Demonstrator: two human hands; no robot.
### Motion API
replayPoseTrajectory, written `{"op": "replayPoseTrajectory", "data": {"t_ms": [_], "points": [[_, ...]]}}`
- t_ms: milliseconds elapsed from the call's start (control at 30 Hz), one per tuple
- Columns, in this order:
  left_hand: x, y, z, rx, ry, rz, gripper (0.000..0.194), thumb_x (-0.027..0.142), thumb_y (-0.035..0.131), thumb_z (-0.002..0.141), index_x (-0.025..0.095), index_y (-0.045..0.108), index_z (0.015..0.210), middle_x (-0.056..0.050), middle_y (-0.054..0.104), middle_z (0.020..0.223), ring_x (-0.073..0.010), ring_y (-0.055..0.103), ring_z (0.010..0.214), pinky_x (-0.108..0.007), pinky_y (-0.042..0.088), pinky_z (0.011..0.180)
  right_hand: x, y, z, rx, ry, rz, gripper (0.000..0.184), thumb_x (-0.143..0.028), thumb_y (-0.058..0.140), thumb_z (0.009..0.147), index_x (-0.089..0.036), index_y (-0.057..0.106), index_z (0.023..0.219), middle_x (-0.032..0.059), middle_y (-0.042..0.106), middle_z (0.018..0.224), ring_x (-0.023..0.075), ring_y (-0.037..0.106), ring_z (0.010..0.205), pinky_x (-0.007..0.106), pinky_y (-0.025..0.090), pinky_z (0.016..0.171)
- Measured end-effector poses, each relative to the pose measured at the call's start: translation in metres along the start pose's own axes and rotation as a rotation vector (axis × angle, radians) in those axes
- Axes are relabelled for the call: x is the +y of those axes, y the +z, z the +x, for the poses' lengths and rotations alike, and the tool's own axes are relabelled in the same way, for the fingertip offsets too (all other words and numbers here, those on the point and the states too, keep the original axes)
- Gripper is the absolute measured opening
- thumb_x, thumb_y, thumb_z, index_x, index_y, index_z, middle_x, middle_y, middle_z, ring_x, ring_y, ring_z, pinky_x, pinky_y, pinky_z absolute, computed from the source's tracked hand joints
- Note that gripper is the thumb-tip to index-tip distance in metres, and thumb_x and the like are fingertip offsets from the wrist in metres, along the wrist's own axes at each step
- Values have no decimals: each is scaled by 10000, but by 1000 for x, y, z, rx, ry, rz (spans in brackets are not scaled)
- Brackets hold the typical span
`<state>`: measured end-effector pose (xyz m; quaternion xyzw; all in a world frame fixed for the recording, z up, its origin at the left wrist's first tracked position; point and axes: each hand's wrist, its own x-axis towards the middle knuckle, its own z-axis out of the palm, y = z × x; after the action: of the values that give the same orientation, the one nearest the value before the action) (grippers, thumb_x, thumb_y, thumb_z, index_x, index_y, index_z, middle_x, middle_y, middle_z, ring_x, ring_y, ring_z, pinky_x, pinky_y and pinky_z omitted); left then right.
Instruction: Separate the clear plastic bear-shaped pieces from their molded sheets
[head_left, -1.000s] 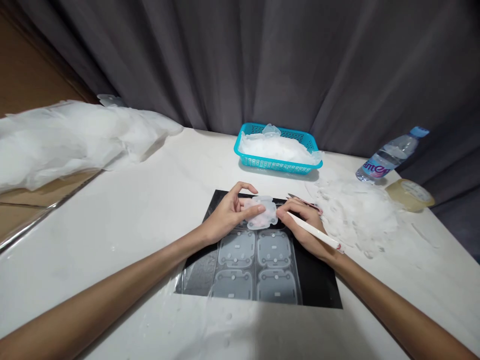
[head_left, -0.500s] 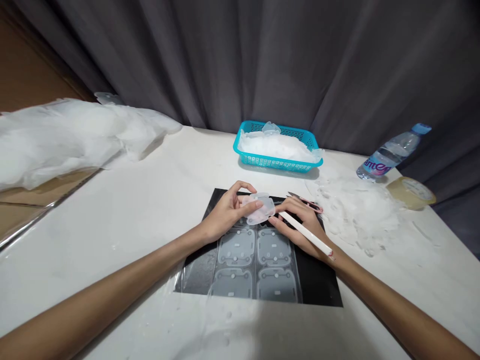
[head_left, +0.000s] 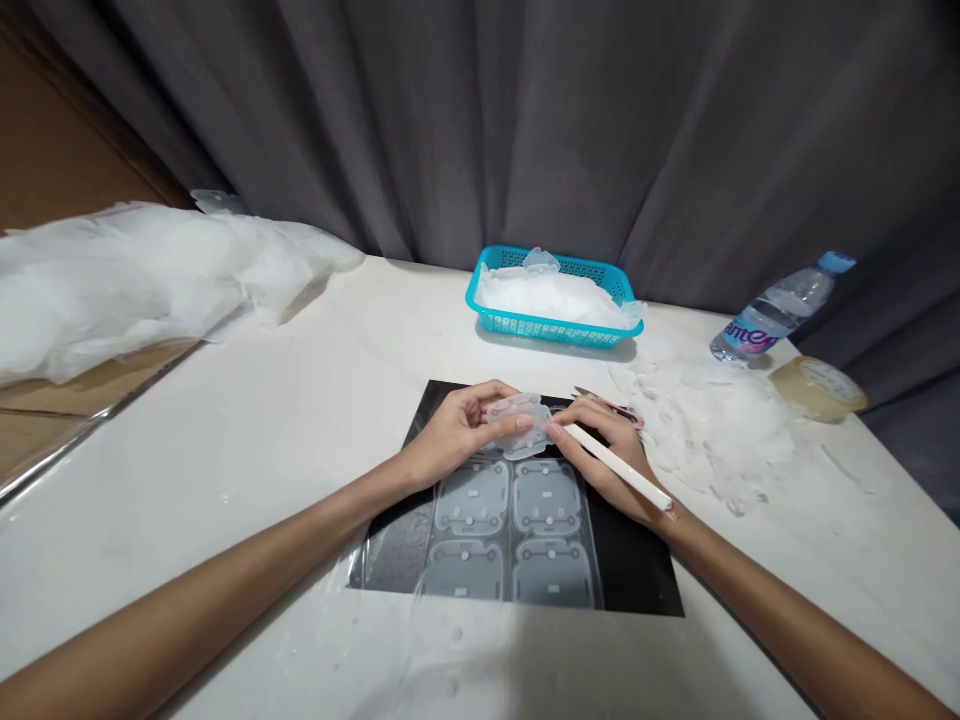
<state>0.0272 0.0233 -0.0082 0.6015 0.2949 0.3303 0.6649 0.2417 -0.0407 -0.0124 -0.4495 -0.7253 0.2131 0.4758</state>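
My left hand [head_left: 457,430] pinches a small translucent plastic piece [head_left: 517,422] above the far end of a black mat [head_left: 637,565]. My right hand [head_left: 609,440] grips a thin white stick tool [head_left: 619,468] like a pen, its tip at the right edge of that piece. On the mat lies a clear sheet of several moulded rounded-square pieces [head_left: 510,530], just below both hands. Small pink-handled snips [head_left: 615,405] lie behind my right hand.
A turquoise basket [head_left: 551,325] heaped with translucent pieces stands at the back. Loose plastic scraps [head_left: 712,425] spread to the right, near a water bottle [head_left: 772,320] and a tape roll [head_left: 819,388]. A big pile of clear plastic [head_left: 135,285] lies far left.
My left hand has turned the small piece slightly and lowered it a little. My right hand keeps the stick tip at its edge, shifted slightly.
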Motion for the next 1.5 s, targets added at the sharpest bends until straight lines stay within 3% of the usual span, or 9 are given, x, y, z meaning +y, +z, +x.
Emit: {"op": "replayPoseTrajectory", "data": {"t_ms": [333, 467, 733, 1233, 1367, 1500], "points": [[5, -2, 0, -6, -65, -120, 245, 289, 840, 864, 145, 666, 957, -28, 786, 859, -122, 736, 738, -207, 563, 722, 0, -3, -3, 41, -64, 19, 200, -191, 565, 1025, -203, 666, 852, 4, 620, 760, 155, 578, 734, 334, 464, 729], [6, -3, -1, -33, -68, -176, 222, 268, 822, 883, 143, 657, 965, -48, 805, 907, -120, 750, 759, -205, 579, 747, -2, 0, -6, 36, -213, -119, 31, -183, 678, 962, -203, 664, 942, 23, 663, 804, 175, 593, 752, 364, 477, 751], [5, -6, -1, -73, -67, -177, 204, 251, 808, 898, 152, 639, 953, -41, 796, 911, -113, 735, 758, -200, 567, 730, -1, 4, -12, 131, -432, -362, 138, -118, 706, 931, -199, 658, 1032, 38, 679, 811, 175, 582, 733, 334, 495, 680], [2, -7, -1, -94, -37, -117, 279, 238, 834, 855, 176, 600, 995, -40, 780, 930, -144, 722, 793, -238, 543, 733, -2, 2, -15, 169, -392, -378, 161, -129, 678, 931, -235, 659, 1051, 30, 676, 808, 191, 601, 722, 360, 487, 678], [5, -6, -2, -126, 26, 46, 292, 232, 878, 805, 176, 697, 1028, -19, 741, 936, -142, 696, 878, -238, 527, 801, -5, 1, -14, 186, -394, -394, 148, -129, 684, 929, -233, 653, 1029, 24, 666, 799, 190, 600, 722, 359, 468, 675], [5, -8, -2, -180, 31, 97, 166, 257, 852, 837, 172, 768, 951, -44, 767, 959, -162, 711, 905, -274, 546, 846, -7, 0, -13, 190, -414, -397, 157, -124, 687, 931, -229, 654, 1043, 20, 675, 805, 184, 603, 723, 355, 466, 679]]}}
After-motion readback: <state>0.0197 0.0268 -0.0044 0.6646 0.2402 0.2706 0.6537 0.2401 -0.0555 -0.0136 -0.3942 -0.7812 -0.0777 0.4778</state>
